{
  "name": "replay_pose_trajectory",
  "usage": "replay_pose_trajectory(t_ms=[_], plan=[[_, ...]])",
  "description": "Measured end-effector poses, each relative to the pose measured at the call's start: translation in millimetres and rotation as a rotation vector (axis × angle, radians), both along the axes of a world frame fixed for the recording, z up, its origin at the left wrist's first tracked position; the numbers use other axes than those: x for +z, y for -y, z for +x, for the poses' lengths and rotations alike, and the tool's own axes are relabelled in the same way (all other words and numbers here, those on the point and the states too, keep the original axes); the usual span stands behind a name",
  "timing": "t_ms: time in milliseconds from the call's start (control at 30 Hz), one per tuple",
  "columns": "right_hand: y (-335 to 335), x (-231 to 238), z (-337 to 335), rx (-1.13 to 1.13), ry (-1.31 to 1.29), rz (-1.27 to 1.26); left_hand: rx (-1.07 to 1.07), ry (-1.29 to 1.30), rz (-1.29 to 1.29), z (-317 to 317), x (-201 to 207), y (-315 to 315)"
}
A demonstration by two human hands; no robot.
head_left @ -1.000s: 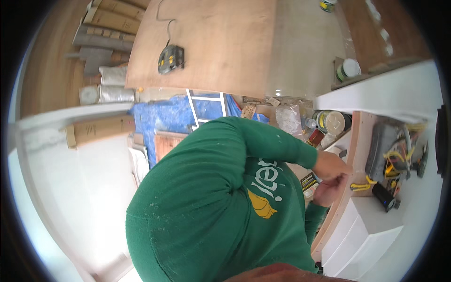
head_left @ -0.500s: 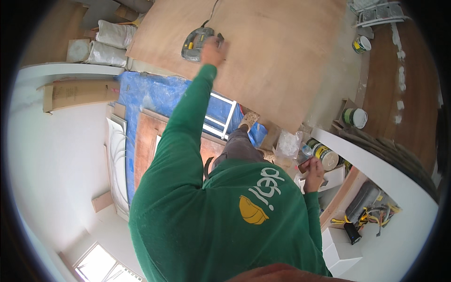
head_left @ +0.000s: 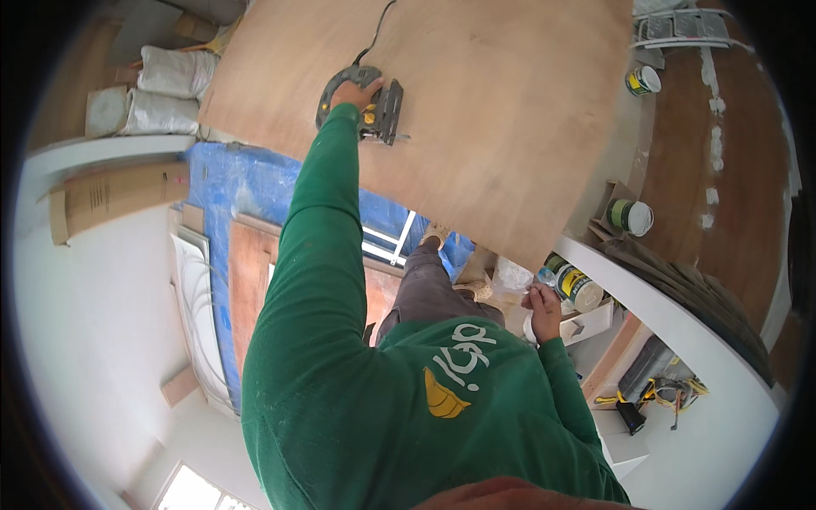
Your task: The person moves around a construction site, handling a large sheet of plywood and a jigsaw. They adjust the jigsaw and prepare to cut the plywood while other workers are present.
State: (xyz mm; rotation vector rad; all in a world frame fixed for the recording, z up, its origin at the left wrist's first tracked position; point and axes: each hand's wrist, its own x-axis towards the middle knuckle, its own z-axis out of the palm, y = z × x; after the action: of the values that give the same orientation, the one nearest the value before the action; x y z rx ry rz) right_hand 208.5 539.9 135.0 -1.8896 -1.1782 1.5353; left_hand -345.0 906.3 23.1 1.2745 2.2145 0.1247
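A grey-black jigsaw [head_left: 389,112] with yellow parts lies on its side on a large plywood sheet [head_left: 501,110]. Its flat base plate faces right and a thin blade sticks out past it. My left hand [head_left: 350,95] is closed around the jigsaw's handle, the arm stretched far forward. A dark power cord [head_left: 375,34] runs from the tool toward the far edge. Close to my body on the right, my right hand [head_left: 544,313] has its fingers bent together beside a paint bucket [head_left: 580,287]; whatever they pinch is too small to make out.
Blue sheeting [head_left: 246,174] and a white metal frame [head_left: 403,238] lie below the plywood's near edge. Wrapped white bundles [head_left: 174,72] rest at far left. More paint buckets [head_left: 631,218] stand at right, beside a white partition [head_left: 680,319] and a tool case [head_left: 646,367].
My left hand has moved from the jigsaw's right side onto its handle and closed there. The jigsaw has turned, its base plate now facing right. My right hand has shifted slightly left.
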Motion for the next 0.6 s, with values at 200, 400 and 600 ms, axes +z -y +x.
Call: replay_pose_trajectory(t_ms=[200,400,600], plan=[[-41,17,-38,-0.110,-0.276,-0.052,0.248,0.251,0.390,46,27,40],[-91,45,-53,-0.414,-0.588,-0.063,0.561,1.430,0.690,203,122,134],[-135,83,-32,-0.750,-1.008,0.131,0.587,1.900,0.490,356,204,198]])
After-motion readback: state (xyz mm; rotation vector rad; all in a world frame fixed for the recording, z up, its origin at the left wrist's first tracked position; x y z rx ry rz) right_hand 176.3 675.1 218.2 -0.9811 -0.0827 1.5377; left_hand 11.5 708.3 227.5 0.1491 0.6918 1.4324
